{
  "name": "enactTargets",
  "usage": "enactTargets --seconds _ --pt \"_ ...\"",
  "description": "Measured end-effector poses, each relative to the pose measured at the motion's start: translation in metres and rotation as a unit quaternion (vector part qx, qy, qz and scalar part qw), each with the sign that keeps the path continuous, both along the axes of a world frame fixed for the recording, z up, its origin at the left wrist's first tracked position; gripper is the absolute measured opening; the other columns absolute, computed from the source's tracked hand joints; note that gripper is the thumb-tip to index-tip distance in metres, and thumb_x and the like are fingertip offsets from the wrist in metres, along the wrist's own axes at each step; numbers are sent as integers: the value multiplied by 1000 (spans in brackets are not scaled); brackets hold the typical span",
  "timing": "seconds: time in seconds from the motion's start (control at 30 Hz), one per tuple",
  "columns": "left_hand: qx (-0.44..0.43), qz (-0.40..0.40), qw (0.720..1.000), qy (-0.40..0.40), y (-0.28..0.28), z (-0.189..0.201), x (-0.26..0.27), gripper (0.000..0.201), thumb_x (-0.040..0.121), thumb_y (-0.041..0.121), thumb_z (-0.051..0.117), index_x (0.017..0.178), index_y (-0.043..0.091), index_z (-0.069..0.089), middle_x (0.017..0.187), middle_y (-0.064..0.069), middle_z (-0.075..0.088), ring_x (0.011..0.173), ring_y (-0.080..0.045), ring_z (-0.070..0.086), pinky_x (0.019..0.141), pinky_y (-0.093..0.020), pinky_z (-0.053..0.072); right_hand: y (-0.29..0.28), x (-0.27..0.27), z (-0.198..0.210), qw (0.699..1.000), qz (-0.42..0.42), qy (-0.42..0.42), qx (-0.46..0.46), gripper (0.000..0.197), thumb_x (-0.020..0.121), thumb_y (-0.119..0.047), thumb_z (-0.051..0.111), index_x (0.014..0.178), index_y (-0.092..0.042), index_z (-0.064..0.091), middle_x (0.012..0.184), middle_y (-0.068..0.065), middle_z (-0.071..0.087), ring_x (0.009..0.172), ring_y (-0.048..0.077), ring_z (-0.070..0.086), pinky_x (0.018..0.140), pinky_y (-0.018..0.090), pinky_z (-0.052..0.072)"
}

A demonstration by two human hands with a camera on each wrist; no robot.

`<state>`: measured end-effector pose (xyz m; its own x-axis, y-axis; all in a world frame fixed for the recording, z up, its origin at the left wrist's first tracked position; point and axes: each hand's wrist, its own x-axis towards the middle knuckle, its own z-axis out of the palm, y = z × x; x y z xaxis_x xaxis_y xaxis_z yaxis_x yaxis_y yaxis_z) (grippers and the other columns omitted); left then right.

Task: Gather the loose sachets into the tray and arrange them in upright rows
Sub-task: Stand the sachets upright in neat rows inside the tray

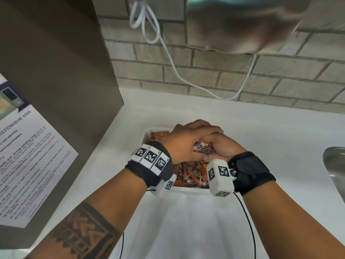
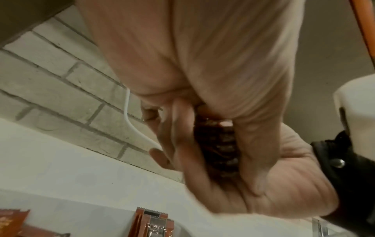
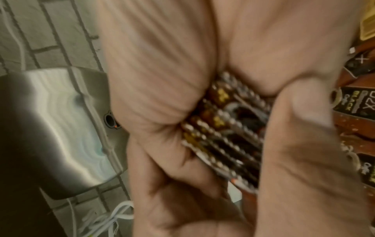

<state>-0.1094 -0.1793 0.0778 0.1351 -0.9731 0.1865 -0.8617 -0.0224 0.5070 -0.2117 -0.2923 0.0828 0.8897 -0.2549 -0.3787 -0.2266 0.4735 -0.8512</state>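
A white tray (image 1: 147,133) on the white counter holds brown and black coffee sachets (image 1: 194,174), some standing along its near side. Above the tray both hands close round one stack of sachets (image 1: 203,148). My left hand (image 1: 188,139) covers the stack from the left and on top. Opposite it, my right hand (image 1: 222,146) grips from the right. In the left wrist view the stack (image 2: 217,144) shows edge-on between the curled fingers. The right wrist view shows the stack's crimped ends (image 3: 229,128) wedged between the palms, with tray sachets (image 3: 355,104) beyond. The tray's middle is hidden by the hands.
A steel sink (image 1: 336,165) is set into the counter at the right. A brown panel with a microwave-use poster (image 1: 28,156) stands on the left. A white cable (image 1: 168,53) hangs down the brick wall below a steel wall unit (image 1: 242,25).
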Motion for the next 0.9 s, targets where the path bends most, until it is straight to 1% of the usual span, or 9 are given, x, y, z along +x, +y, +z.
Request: enactTargets --seconds 0.13,0.3,0.37,0.47,0.57,0.63,0.67,0.77,0.9 --pt "-29 17 999 -43 -4 -6 8 71 74 26 80 139 28 54 135 4 51 117 -19 56 87 -47 54 -1 -5 1 999 21 25 -12 19 92 -1 60 109 -8 63 99 11 70 95 27 68 89 45 55" --pt "-33 35 997 -67 -13 7 7 76 72 34 84 140 29 54 137 4 53 120 -19 55 91 -46 52 -1 -8 10 994 7 -4 -112 21 94 3 55 114 2 60 94 11 69 92 24 66 74 34 55" --pt "-43 23 999 -22 -17 17 4 87 69 32 88 146 29 48 139 3 51 124 -16 52 100 -41 49 -6 -13 17 994 2 -33 -102 26 95 3 54 121 5 57 103 17 68 100 27 66 79 38 53" --pt "-79 54 975 202 -20 28 4 126 58 46 92 159 35 16 149 4 38 130 -10 47 102 -25 47 -18 -22 29 993 23 -55 -98 40 90 -9 64 125 10 56 119 26 65 109 36 64 93 45 48" --pt "-90 111 835 531 -21 31 -1 145 47 64 91 160 30 6 149 -1 45 129 -18 54 86 -26 54 -21 -28 35 987 52 -59 -137 53 90 -18 66 135 5 51 130 29 59 124 43 56 98 48 37" --pt "-46 74 768 635 -23 29 -9 127 53 48 93 157 17 26 135 -10 61 111 -20 66 80 -29 56 -18 -29 37 981 81 -72 -162 50 92 -20 64 137 -1 51 129 30 59 125 42 55 106 55 34" --pt "-37 59 766 639 -26 31 -13 108 62 40 89 152 11 37 131 -14 62 105 -19 68 76 -27 57 -16 -30 39 977 91 -83 -173 49 93 -19 63 137 -2 51 130 30 59 127 43 54 112 62 30" --pt "-52 38 788 612 -31 43 -20 51 94 18 64 140 0 52 110 -13 70 86 -12 70 66 -25 57 -20 -32 47 969 120 -95 -192 48 96 -18 57 141 -3 46 133 24 60 128 40 55 111 70 28" --pt "-68 31 822 564 -32 46 -21 39 101 18 55 137 3 57 109 -12 63 107 -27 63 84 -39 59 -30 -33 54 959 150 -84 -224 46 100 -15 54 143 -6 40 134 19 60 122 34 61 110 64 36"
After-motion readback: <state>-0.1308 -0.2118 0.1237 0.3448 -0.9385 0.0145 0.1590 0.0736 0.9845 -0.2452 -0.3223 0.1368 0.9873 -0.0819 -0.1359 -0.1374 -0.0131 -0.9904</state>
